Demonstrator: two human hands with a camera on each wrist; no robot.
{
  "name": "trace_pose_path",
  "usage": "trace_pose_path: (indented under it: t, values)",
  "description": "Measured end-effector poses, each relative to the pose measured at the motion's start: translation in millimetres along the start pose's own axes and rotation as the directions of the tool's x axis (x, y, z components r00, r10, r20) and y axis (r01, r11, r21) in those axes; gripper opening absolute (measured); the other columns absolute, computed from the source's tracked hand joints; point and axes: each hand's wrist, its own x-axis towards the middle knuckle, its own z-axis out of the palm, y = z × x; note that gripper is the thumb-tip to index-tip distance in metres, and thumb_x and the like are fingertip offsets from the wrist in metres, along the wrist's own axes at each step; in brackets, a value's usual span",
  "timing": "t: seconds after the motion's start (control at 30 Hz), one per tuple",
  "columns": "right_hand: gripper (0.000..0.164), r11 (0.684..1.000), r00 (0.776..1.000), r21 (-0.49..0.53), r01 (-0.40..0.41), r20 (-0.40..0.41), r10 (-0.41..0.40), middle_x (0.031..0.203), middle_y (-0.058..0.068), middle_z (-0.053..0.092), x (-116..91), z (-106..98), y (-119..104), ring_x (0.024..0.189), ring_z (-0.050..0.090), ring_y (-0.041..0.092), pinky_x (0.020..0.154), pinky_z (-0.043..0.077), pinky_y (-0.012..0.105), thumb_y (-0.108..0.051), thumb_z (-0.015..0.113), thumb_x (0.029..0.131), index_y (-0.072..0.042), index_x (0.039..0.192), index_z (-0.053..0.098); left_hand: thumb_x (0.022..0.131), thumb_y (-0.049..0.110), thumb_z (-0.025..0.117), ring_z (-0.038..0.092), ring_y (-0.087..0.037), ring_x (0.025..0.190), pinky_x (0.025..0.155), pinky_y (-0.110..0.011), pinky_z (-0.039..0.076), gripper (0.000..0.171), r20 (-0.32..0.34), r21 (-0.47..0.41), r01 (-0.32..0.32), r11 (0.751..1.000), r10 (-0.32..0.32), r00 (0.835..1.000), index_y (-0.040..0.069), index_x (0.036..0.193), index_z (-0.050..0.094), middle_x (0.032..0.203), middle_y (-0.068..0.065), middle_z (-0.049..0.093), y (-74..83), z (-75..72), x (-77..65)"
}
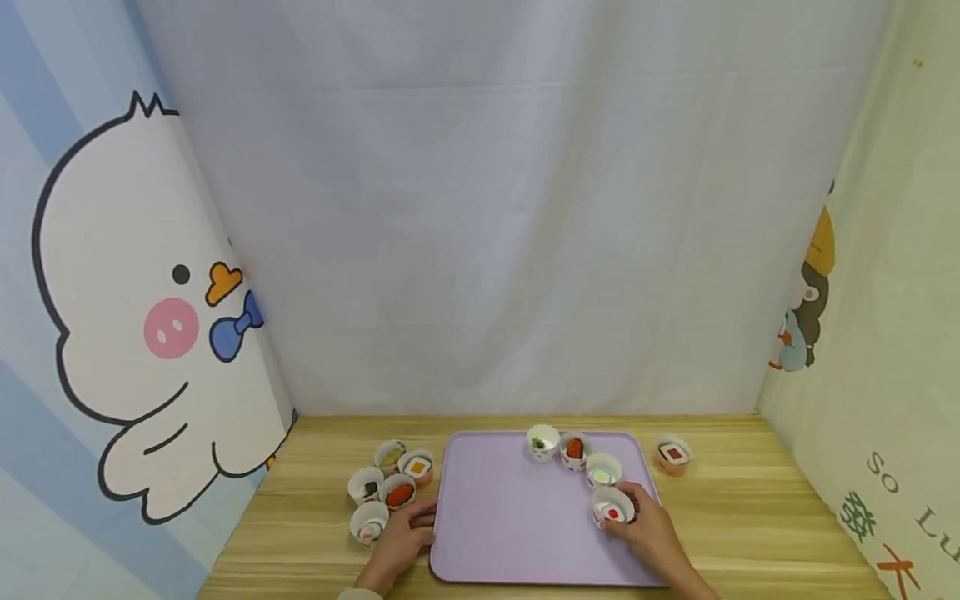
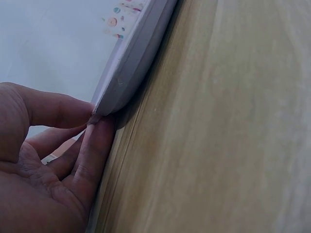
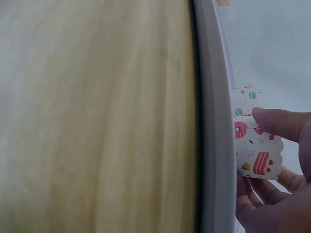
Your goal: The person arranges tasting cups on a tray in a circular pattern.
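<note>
My right hand (image 1: pixel 648 533) grips a white paper baking cup (image 3: pixel 257 150) by its sides, thumb on one side and fingers on the other. The cup has cake and donut prints, and a small white piece with a red centre lies inside. It sits at the right part of the lilac tray (image 1: pixel 517 533). At the tray's left edge, my left hand (image 1: pixel 405 537) pinches the rim between thumb and fingers, as the left wrist view shows. Behind the gripped cup, a cup with a yellow-green centred piece (image 1: pixel 603 473) stands close by.
Further back on the tray are a cup with an orange-red piece (image 1: pixel 575 450) and one with green filling (image 1: pixel 543 443). Another cup (image 1: pixel 673 454) stands on the wooden table right of the tray. Several filled cups (image 1: pixel 370 523) cluster left of it, beside my left hand.
</note>
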Motion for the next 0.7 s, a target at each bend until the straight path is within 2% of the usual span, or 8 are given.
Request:
trace_pose_path:
  t: [0.17,0.37,0.7]
  values:
    - [0.061,1.000,1.000,0.024,0.003,0.008,-0.003,0.107,0.016,0.068,2.3,3.5,-1.6,0.090,0.062,0.018,0.071,0.048,0.021,-0.004,0.087,0.066,0.000,0.120,0.058,0.073,-0.007,0.060,0.063,-0.027,0.107,0.075,-0.032,0.057,0.064,-0.004,-0.002,-0.007,1.000,0.007,1.000,-0.011,0.136,0.049,0.118,-0.026,0.065,-0.4,0.0,0.0]
    - [0.061,0.991,1.000,0.131,0.004,0.011,-0.006,0.109,0.024,0.065,3.4,8.3,-2.4,0.097,0.067,0.029,0.074,0.055,0.023,0.006,0.082,0.066,0.006,0.119,0.051,0.073,-0.007,0.060,0.063,-0.026,0.107,0.074,-0.031,0.057,0.064,-0.009,0.008,-0.003,1.000,0.003,1.000,-0.010,0.137,0.050,0.119,-0.026,0.065,0.2,0.1,0.2]
    - [0.061,0.987,1.000,0.161,-0.007,0.029,0.002,0.110,0.026,0.064,2.0,8.0,-3.9,0.098,0.067,0.030,0.075,0.057,0.025,0.006,0.082,0.067,0.006,0.120,0.051,0.073,-0.008,0.060,0.064,-0.023,0.105,0.074,-0.032,0.057,0.064,-0.006,0.009,0.019,1.000,-0.019,1.000,-0.009,0.136,0.051,0.118,-0.024,0.066,0.7,0.1,0.7]
